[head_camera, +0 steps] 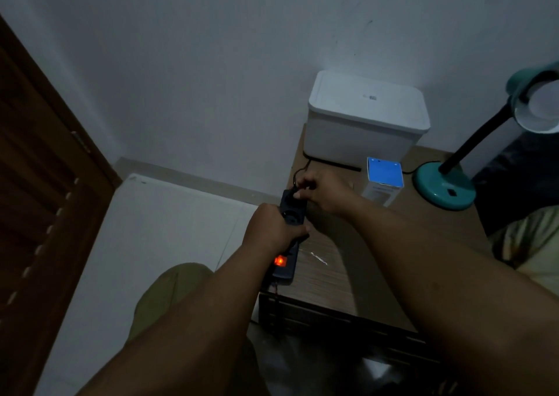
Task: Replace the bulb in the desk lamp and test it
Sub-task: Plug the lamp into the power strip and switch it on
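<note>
A dark power strip (pixel 291 214) lies along the left edge of the wooden side table (pixel 341 262), its switch (pixel 279 261) glowing orange. My left hand (pixel 272 229) grips the strip around its middle. My right hand (pixel 320 191) pinches a black plug (pixel 298 190) at the strip's far socket, its cord looping back over the table. The teal desk lamp (pixel 444 188) stands at the table's right, its black neck bending up to the shade (pixel 535 105) at the frame's right edge. The shade is unlit. A blue-topped bulb box (pixel 383 181) stands between hand and lamp.
A white lidded box (pixel 366 117) sits at the table's back against the wall. A brown wooden door (pixel 39 184) is at the left, with white floor below it. Bedding (pixel 526 238) lies to the right of the table. The room is dim.
</note>
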